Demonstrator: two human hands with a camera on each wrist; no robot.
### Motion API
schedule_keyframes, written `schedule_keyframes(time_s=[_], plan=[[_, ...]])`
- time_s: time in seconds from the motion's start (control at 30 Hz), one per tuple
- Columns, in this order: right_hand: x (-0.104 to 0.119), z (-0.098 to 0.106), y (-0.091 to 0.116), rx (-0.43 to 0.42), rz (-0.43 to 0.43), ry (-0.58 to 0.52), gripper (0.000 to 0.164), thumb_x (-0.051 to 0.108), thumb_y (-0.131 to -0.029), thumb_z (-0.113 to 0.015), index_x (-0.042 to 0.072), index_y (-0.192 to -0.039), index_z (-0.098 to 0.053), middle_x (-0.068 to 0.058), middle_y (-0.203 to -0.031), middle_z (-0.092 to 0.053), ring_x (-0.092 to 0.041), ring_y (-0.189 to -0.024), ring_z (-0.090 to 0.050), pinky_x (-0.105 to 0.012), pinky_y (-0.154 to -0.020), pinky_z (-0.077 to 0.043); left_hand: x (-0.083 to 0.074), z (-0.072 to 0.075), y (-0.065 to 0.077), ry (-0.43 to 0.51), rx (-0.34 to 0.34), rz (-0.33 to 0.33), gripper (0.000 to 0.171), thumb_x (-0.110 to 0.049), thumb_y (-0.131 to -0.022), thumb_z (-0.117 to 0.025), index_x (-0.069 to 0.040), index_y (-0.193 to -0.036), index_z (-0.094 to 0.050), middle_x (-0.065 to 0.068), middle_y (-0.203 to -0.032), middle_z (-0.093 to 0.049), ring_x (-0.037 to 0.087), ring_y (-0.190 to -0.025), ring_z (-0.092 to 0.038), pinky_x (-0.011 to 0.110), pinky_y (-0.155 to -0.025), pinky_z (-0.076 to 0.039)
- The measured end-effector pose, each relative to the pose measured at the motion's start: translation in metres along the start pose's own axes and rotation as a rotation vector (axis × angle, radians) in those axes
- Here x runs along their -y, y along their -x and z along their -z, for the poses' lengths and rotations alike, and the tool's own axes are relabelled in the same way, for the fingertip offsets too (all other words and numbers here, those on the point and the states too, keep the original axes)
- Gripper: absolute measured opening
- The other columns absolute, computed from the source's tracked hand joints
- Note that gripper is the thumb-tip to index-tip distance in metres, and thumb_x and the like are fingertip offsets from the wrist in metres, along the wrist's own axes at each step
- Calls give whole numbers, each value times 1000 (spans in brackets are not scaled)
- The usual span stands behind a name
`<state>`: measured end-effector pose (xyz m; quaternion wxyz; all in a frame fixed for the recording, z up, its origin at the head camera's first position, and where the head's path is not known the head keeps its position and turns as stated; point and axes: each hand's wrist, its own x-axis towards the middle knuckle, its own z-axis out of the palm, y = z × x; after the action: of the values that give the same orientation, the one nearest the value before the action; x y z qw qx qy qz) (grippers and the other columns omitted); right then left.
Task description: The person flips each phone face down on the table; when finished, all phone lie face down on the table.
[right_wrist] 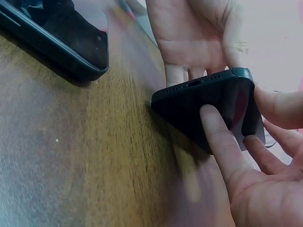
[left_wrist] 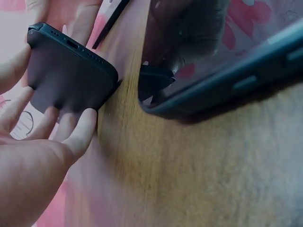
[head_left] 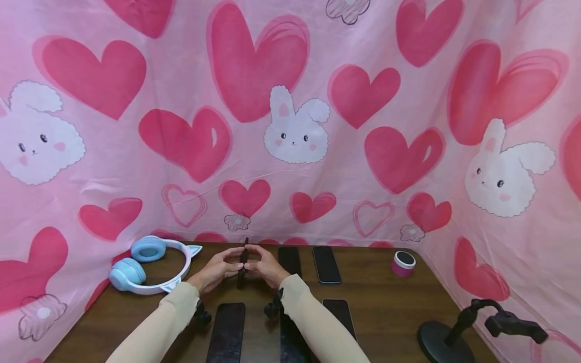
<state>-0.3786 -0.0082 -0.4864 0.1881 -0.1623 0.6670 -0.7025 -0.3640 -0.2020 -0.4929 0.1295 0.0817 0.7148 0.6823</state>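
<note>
Both hands hold a dark smartphone (head_left: 241,280) on edge above the wooden table, its flat faces turned to the sides. My left hand (head_left: 212,270) grips it from the left, fingertips against its matte back (left_wrist: 66,75) and thumb by an upper corner. From the right, my right hand (head_left: 269,266) pinches it, with fingertips on the glossy face (right_wrist: 184,106) and thumb near the top corner. The edge with the charging port (left_wrist: 72,43) points towards the wrist cameras. Below the hands, another smartphone (head_left: 227,330) lies flat, screen up.
Several more smartphones lie flat: two at the back (head_left: 289,259) (head_left: 327,265), others (head_left: 341,313) (head_left: 292,339) near the right forearm. Blue cat-ear headphones (head_left: 183,262) rest at left. A pink-and-white round container (head_left: 403,264) and a black stand (head_left: 447,343) are at right. A patterned cloth surrounds the table.
</note>
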Motion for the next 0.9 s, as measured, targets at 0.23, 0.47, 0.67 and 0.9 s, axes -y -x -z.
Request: schedule_keyframes(time_s=[0.23,0.47,0.67,0.9], plan=[[-3,3,0,-17,1,17,61,-10,-91,-61,7,-149,-48,-24,-154,-45,-37,-130,-60,-49,-101,-55,4,-1,0,-47,-32,14,68,-15,-95,-69,0,-153,-38,28,-156,-39,34,-133,-55,52,-113,-45],[-7,3,0,-58,9,51,61,-11,-91,-61,6,-148,-49,-23,-150,-50,-38,-129,-61,-47,-99,-57,12,-1,2,-108,-83,39,65,-19,-93,-72,-3,-149,-45,28,-154,-41,41,-136,-50,59,-117,-37],[-7,2,0,-123,30,189,60,-11,-88,-65,5,-144,-53,-19,-150,-47,-33,-120,-65,-44,-95,-59,10,0,4,-152,-110,47,64,-17,-92,-71,0,-148,-45,31,-153,-41,44,-136,-51,60,-117,-36],[-11,4,-1,-198,22,413,60,-8,-85,-71,7,-142,-57,-15,-139,-59,-24,-110,-68,-35,-86,-61,5,2,7,-182,-137,59,65,-15,-91,-72,0,-148,-45,30,-153,-42,46,-136,-49,62,-118,-34]])
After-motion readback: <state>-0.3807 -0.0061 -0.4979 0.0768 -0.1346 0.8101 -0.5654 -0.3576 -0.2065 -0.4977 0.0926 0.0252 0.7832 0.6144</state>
